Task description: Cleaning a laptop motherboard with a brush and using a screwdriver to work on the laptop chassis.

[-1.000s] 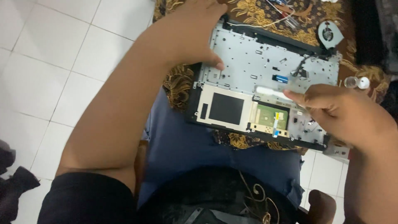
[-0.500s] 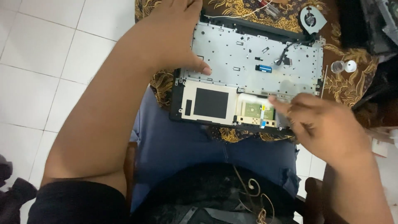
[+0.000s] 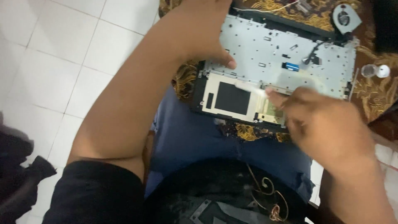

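An opened laptop base (image 3: 286,49) with a grey metal plate lies on a brown patterned cloth over my lap. My left hand (image 3: 203,37) presses flat on its left part, thumb near the plate's lower edge. My right hand (image 3: 319,124) is blurred and grips a thin white stick-like tool (image 3: 248,88), whose tip lies over the pale touchpad panel with the black square (image 3: 231,98). A small green board (image 3: 271,111) sits just under my right fingers.
A round cooling fan (image 3: 345,17) lies on the patterned cloth (image 3: 375,93) at the top right. A small clear bottle with a white cap (image 3: 374,71) rests right of the laptop. White floor tiles (image 3: 54,62) spread to the left. A dark bundle (image 3: 18,166) lies at the lower left.
My right hand has swept left across the lower panel with the white tool. The view has shifted, so the laptop sits further right. My left hand stays pressed on the plate.
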